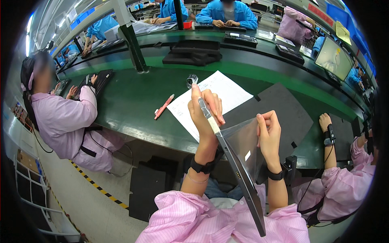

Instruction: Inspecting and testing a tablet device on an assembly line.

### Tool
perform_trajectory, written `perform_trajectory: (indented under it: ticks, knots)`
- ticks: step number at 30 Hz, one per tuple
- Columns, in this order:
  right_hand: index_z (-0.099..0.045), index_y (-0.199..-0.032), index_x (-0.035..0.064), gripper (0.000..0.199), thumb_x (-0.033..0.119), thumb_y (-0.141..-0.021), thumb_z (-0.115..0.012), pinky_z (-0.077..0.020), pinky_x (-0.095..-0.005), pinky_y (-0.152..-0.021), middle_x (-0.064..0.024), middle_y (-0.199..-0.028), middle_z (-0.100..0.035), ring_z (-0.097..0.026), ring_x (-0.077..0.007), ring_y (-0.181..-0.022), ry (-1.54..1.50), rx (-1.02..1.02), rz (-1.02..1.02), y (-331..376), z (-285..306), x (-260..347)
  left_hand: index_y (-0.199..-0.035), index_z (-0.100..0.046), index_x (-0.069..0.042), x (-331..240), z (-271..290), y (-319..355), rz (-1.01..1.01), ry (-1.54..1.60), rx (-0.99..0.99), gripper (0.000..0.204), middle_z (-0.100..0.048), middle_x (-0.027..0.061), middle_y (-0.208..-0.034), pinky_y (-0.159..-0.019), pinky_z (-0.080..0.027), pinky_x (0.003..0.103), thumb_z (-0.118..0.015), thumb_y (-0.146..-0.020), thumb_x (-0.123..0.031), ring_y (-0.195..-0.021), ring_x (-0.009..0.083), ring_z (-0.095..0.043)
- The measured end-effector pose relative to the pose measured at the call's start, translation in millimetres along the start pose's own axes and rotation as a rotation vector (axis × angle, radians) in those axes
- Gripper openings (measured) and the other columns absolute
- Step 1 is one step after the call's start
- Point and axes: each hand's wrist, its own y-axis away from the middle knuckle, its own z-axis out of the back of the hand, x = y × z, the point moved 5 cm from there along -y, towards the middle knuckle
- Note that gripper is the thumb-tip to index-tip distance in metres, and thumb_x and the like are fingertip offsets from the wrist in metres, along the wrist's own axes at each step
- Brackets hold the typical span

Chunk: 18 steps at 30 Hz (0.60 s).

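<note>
Left hand [204, 111] grips the top edge of a dark tablet [243, 174] held upright on edge above the lap, just before the green table [129, 101]; right hand [268, 133] pinches the clear film [241, 141] on its screen side. Judgement: left hand should keep the tablet steady while the film stays taut and evenly held, avoiding creases. White paper sheet [221, 91] and pink pen [163, 107] lie on the table beyond.

Green counter [133, 101], white paper sheet [214, 97], pink pen [163, 107], dark grey tablet [243, 178], black mat [283, 109], pink sleeves [190, 218], black wrist straps [204, 166], yellow-black floor stripe [99, 187].
</note>
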Motion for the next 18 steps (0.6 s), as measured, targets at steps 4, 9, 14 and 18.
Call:
perform_trajectory:
  ticks: [4,9,14,18]
  knots:
    - [-0.049,-0.089,0.0042,0.019,0.018,-0.1,-0.055,-0.0273,-0.023,-0.034,0.0011,-0.053,-0.047,-0.039,-0.0036,-0.04,-0.091,-0.043,0.013,-3.4,5.3,0.5,-0.054,-0.041,-0.01,11.2,1.1,-10.8,-0.026,0.198,0.28,0.066,-0.041,0.0083,-0.041,-0.033,-0.035,0.025,-0.017,-0.108,-0.039,-0.032,0.0174,-0.036]
    - [-0.056,-0.088,0.0024,0.017,0.016,-0.097,-0.061,-0.0243,-0.0251,-0.04,0.0012,-0.047,-0.049,-0.038,-0.0029,-0.041,0.059,0.096,0.144,-7.5,-8.0,53.5,-0.07,-0.055,-0.008,-17.5,7.8,-23.9,-0.258,0.524,0.82,0.067,-0.059,0.0128,-0.059,-0.054,-0.048,0.037,-0.005,-0.107,-0.033,-0.049,0.0243,-0.052]
    - [-0.056,-0.089,0.0006,0.019,0.017,-0.095,-0.063,-0.029,-0.0269,-0.042,-0.0028,-0.046,-0.051,-0.041,-0.0068,-0.04,0.107,0.181,0.203,-28.0,-11.6,67.3,-0.08,-0.056,-0.01,-15.1,19.8,-39.8,-0.39,0.612,0.918,0.06,-0.063,0.0106,-0.069,-0.061,-0.047,0.036,-0.006,-0.107,-0.028,-0.058,0.0241,-0.061]
    - [-0.055,-0.089,0.0008,0.023,0.021,-0.095,-0.062,-0.0291,-0.0262,-0.04,-0.0025,-0.046,-0.051,-0.041,-0.0074,-0.038,0.016,0.254,0.177,-32.5,-22.3,69.2,-0.084,-0.056,-0.008,-16.2,36.4,-52.4,-0.529,0.668,0.999,0.044,-0.06,0.0078,-0.073,-0.066,-0.047,0.033,-0.022,-0.107,-0.024,-0.065,0.0208,-0.058]
